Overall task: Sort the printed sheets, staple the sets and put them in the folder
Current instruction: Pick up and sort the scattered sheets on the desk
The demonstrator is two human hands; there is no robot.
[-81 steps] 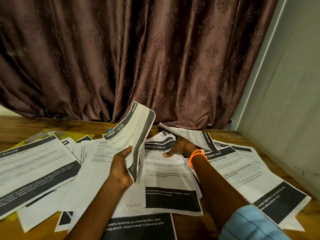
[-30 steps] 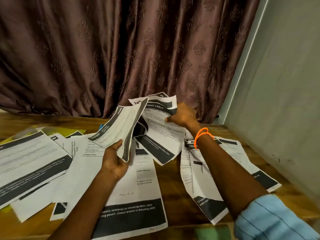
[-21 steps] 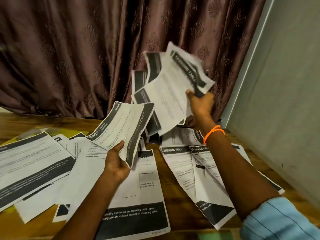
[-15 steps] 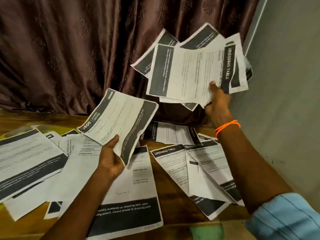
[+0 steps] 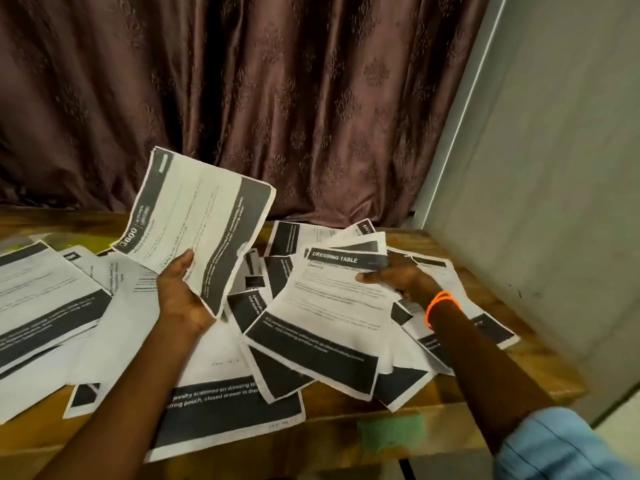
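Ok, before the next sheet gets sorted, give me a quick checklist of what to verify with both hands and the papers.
1. Left hand grips the 0800 sheet clear of the table: ok.
2. Right hand holds the fanned Dressing Table sheets: ok.
3. Fanned sheets squared up: not ok.
4. Loose sheets sorted on the wooden table: not ok, overlapping piles.
5. Stapler in view: not ok.
6. Folder ready: cannot tell, only a yellow-green edge shows under the papers.
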